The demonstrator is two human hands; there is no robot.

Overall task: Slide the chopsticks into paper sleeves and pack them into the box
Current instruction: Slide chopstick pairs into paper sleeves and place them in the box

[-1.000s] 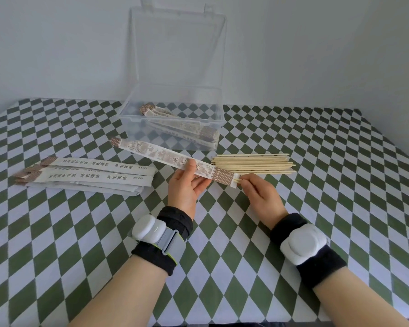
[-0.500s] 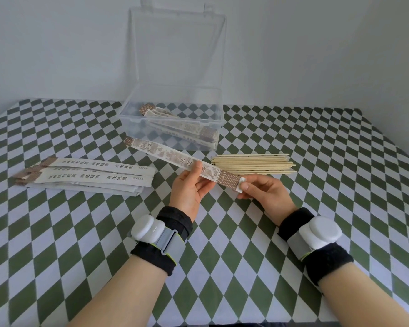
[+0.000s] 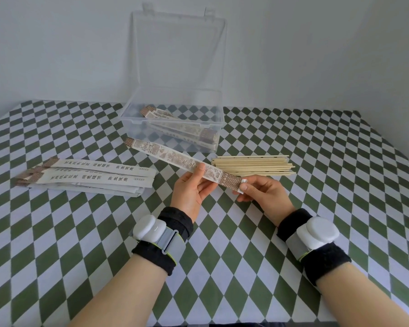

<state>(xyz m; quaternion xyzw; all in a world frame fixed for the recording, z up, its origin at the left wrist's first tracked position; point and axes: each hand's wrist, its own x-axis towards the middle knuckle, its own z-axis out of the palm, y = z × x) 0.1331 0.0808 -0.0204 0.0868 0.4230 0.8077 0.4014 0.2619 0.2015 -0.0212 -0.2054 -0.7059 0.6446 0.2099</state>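
Observation:
My left hand [image 3: 191,192] pinches a printed paper sleeve [image 3: 170,157] near its brown patterned end, holding it slanted above the table. My right hand [image 3: 260,192] grips the sleeve's near end at its white tip. No chopstick shows outside the sleeve. A pile of bare wooden chopsticks [image 3: 253,165] lies just behind my right hand. A stack of sleeves [image 3: 90,177] lies to the left. The clear plastic box [image 3: 137,119] stands open at the back, with several sleeved chopsticks [image 3: 182,128] inside.
The box lid [image 3: 177,50] stands upright against the white wall. A green and white diamond-patterned cloth [image 3: 222,256] covers the table. Both wrists carry black bands with white sensor units.
The sleeve has shifted right and toward me. My right hand turned palm-up and closed on the sleeve's near end; the chopstick tips seen before no longer show.

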